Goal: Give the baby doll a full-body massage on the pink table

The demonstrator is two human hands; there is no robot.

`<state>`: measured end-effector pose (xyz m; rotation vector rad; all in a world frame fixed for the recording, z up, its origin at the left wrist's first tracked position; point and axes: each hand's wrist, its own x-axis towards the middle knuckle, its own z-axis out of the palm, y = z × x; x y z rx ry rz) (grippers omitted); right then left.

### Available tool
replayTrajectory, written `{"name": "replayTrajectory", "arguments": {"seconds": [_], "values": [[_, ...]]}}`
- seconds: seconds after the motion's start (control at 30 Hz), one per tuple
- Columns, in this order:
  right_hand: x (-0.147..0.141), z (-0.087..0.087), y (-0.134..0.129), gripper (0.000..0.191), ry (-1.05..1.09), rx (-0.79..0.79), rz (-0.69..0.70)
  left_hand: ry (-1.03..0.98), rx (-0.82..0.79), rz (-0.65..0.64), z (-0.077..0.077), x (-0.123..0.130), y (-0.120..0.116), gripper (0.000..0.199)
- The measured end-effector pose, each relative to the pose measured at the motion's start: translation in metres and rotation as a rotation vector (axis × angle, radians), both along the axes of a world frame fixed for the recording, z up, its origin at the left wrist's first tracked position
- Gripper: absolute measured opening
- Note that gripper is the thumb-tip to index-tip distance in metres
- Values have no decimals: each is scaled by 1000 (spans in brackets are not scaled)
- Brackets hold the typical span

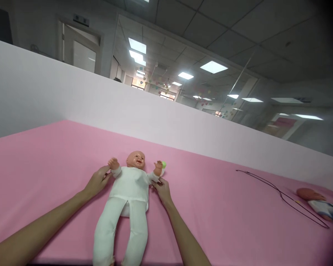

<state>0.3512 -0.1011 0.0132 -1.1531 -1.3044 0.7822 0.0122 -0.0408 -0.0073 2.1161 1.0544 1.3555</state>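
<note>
Two bare hands, one at each arm of a doll (131, 186). Left hand (98, 181): thumb and forefinger parted, touching the doll near its wrist and sleeve end; firmness of grip cannot be told. Right hand (163, 190): fingers bent and close together against the opposite sleeve; whether they pinch the cloth cannot be told.

One doll, on its back between the hands, legs toward the near edge. Head rounded, smooth, slightly glossy; small moulded hands raised, fingers spread. Matte white cloth top; matching trousers, soft and wrinkled at the knees, parted at the crotch.

One small green-and-white object (164, 165), partly hidden behind the doll's raised hand.

One pink covering (211, 207), smooth, faintly creased, beneath all.

One thin dark cord (279, 192), loosely looped, well to the right. Beside it, one second doll (319, 207), smooth-headed, in white and blue, at the right side.

One plain white panel (144, 114), flat-faced, behind; glass (183, 59) above, with bright rectangular lights.
</note>
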Motion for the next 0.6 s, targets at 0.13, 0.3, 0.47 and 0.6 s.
{"name": "replayTrajectory", "arguments": {"seconds": [0.13,0.3,0.47,0.6], "values": [[-9,3,-7,29,-104,67,178,228,377,-93,3,1,-5,42],[-11,2,-9,34,-99,82,134,106,157,-23,5,2,-9,44],[-1,5,-6,40,57,85,-46,-368,-209,222,10,-3,-7,111],[15,12,-4,55,169,49,-211,-427,-328,412,9,-16,6,110]]}}
